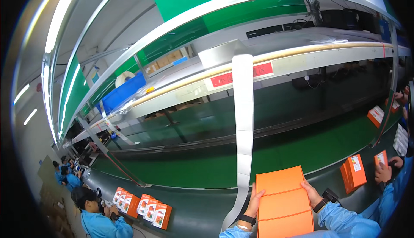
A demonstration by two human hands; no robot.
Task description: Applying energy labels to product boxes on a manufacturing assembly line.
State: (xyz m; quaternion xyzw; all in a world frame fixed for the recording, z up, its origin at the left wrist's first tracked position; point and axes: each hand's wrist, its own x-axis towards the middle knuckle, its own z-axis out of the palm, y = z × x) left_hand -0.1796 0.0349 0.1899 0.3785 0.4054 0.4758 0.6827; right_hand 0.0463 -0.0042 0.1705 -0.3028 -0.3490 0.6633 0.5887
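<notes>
Over our dark counter (189,208), a long white strip (244,121) hangs and could snag if we swing left. By the counter's near edge, our orange boxes (283,204) could part at their two seams if our squeeze slackens; they look plain, smooth and square-edged. Our left hand (253,204) and right hand (311,196) grip their opposite sides, fingers pressed inward.

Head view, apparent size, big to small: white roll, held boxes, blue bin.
1. Held boxes, taken together
2. Blue bin
3. White roll, seemingly part hidden

Held boxes are much nearer the camera, so this ranks apparent size only; real sizes unsure.
</notes>
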